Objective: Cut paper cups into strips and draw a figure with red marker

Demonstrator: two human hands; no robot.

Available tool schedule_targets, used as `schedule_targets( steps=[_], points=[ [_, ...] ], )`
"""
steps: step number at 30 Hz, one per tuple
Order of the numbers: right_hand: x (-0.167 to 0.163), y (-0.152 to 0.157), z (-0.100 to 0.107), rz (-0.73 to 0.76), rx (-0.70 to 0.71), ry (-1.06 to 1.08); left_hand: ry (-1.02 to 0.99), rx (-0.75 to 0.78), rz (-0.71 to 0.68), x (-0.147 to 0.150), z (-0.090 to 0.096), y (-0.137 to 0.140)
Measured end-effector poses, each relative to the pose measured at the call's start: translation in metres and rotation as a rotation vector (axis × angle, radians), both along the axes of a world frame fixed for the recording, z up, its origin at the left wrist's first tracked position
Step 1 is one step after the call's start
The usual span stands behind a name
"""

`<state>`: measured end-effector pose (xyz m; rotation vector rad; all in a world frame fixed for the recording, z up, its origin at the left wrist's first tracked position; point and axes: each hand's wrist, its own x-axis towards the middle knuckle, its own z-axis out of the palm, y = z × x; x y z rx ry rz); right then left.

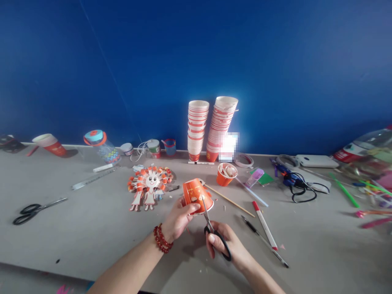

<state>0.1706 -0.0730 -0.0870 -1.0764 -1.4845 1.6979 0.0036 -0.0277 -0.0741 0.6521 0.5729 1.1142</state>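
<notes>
l hand (179, 218) grips cup (196, 195); r hand (228, 245) scissors (214, 228) cutting.

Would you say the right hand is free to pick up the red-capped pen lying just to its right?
Probably not yet: the right hand is full, its fingers through the scissors cutting into the cup. The pen itself lies uncovered on the table, with nothing between them.
</notes>
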Motion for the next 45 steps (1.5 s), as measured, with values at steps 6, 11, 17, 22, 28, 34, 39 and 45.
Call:
schedule_targets(
  steps=[6, 11, 17, 22, 28, 34, 39, 45],
  points=[
    [-0.001, 0.0, 0.002, -0.006, 0.004, -0.029, 0.018, 0.012, 0.004, 0.0, -0.003, 0.001],
    [-0.001, 0.0, -0.001, -0.014, 0.006, -0.035, 0.048, 0.0, 0.026, -0.001, -0.003, 0.001],
    [0.001, 0.0, -0.011, -0.038, -0.007, -0.053, 0.039, 0.015, 0.014, 0.0, -0.002, 0.001],
    [-0.002, 0.0, -0.011, -0.093, -0.012, -0.071, 0.023, 0.02, 0.001, 0.001, -0.003, 0.001],
    [-0.003, -0.003, -0.012, -0.123, -0.023, -0.078, 0.0, 0.038, -0.004, 0.0, -0.004, 0.002],
    [-0.003, -0.004, -0.014, -0.136, -0.014, -0.091, 0.011, 0.045, -0.01, 0.0, -0.002, 0.002],
    [-0.003, -0.003, -0.011, -0.048, 0.03, -0.048, 0.064, 0.024, 0.001, 0.001, 0.003, 0.0],
    [0.0, -0.001, -0.015, -0.088, 0.026, -0.085, 0.043, 0.025, -0.003, 0.002, 0.004, -0.001]
  ],
)
